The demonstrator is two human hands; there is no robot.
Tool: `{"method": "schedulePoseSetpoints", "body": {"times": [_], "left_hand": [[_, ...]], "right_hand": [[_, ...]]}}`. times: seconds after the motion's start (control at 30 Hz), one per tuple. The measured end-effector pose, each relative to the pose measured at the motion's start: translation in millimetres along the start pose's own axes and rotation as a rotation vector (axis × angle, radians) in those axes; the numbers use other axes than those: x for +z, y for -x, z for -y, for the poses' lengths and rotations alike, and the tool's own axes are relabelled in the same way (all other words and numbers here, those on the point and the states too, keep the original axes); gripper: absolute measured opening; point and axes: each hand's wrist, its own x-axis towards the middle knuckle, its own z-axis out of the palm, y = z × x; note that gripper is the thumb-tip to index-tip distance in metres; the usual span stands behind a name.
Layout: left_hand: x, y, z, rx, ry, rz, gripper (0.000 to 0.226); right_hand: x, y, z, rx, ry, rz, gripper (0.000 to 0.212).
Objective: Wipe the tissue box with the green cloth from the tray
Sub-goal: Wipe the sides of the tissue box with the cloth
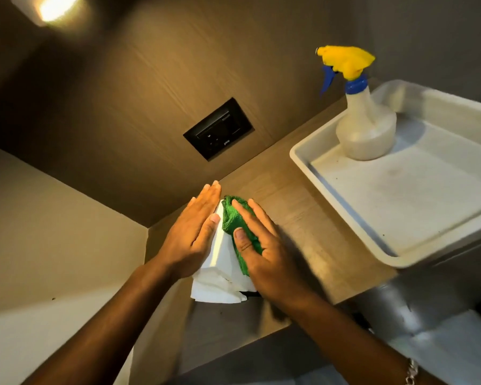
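I see the shallow white plastic tray [345, 201] sitting at the right end of the wooden shelf [295, 207], its near right corner hanging past the shelf's front edge. Inside it, at the far left corner, stands one translucent spray bottle with a yellow head and blue trigger [364, 129], upright; the rest of the tray floor is bare, faintly speckled.

The white rectangular tissue box [224, 245] stands at the left end of the shelf, close to the corner where the back panel meets the side wall. White tissues [214, 290] spill from its near end over the shelf's front edge. The folded green terry cloth [233, 218] lies on the top and right side of the box, out of the tray and well apart from it.

My left hand [193, 232] is laid flat against the box's left face, fingers straight and together, not gripping. My right hand [264, 245] presses the cloth onto the box with spread fingers, the thumb pinning the cloth from the top. A silver chain bracelet [411, 370] shows at the right wrist.

The back panel is brown wood grain with a black socket plate [218, 129] set in it. A warm lamp [54, 8] glows at upper left. The wall at left is plain beige.
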Motion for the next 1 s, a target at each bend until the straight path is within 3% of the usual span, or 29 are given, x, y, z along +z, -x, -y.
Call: {"method": "schedulePoseSetpoints", "body": {"times": [0.17, 0.33, 0.47, 0.6, 0.9, 1.0], "left_hand": [[-1, 1, -3, 0.003, 0.068, -0.008, 0.056], [-2, 1, -1, -0.013, 0.124, -0.013, 0.057], [-3, -1, 0, 0.015, 0.106, -0.022, 0.057], [0, -3, 3, 0.011, 0.088, -0.033, 0.058], [2, -3, 6, 0.021, 0.100, -0.044, 0.060], [4, -3, 7, 0.037, 0.052, -0.040, 0.060]], "right_hand": [[23, 42, 5, -0.086, 0.176, -0.076, 0.045], [54, 47, 6, -0.146, -0.028, -0.291, 0.044], [56, 8, 1, -0.111, -0.056, -0.416, 0.047], [48, -17, -5, -0.063, -0.125, -0.445, 0.044], [86, 44, -8, -0.181, -0.073, -0.495, 0.041], [76, 24, -3, -0.122, -0.114, -0.498, 0.040]]}}
